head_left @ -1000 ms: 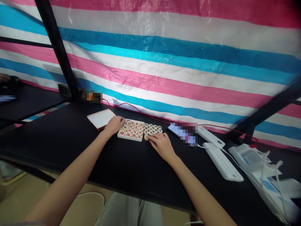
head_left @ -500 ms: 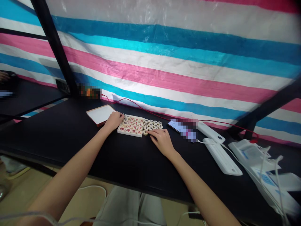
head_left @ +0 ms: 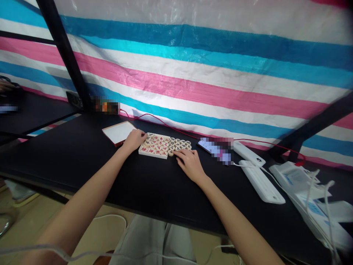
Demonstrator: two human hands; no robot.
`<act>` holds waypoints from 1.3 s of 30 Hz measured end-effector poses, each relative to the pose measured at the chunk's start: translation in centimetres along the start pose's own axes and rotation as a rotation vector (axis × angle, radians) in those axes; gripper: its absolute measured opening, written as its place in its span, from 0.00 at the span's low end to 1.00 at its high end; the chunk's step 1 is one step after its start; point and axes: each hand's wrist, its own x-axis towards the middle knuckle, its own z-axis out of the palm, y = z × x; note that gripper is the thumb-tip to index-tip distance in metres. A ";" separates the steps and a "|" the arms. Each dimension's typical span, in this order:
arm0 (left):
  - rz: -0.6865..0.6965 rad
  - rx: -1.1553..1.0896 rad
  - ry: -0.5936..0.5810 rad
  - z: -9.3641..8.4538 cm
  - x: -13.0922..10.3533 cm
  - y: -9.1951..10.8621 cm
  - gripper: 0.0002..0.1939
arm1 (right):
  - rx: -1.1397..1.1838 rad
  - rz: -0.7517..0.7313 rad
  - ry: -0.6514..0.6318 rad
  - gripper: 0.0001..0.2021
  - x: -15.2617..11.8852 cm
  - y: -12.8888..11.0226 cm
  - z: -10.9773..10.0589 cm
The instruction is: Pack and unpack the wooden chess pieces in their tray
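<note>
Shallow wooden tray (head_left: 154, 151) packed with round discs, loose discs (head_left: 180, 143) just right

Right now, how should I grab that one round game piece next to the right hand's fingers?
Pinch the loose round piece by its curved rim with thumb and one finger, coming straight down from above. It lies flat on the black table, close against the wooden tray and beside other loose pieces, so its top and near edge look freest. The right hand is already there.
</note>
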 end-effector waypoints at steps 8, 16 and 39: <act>-0.001 0.032 -0.006 0.0 0.0 0.1 0.20 | -0.014 0.016 0.008 0.16 0.0 -0.2 -0.3; 0.011 0.027 -0.002 -0.2 -0.1 0.2 0.21 | 0.025 0.071 0.135 0.14 2.5 -2.3 -1.3; 0.018 -0.023 -0.012 0.0 0.3 -0.6 0.22 | 0.179 -0.151 -0.043 0.04 9.8 -4.8 2.7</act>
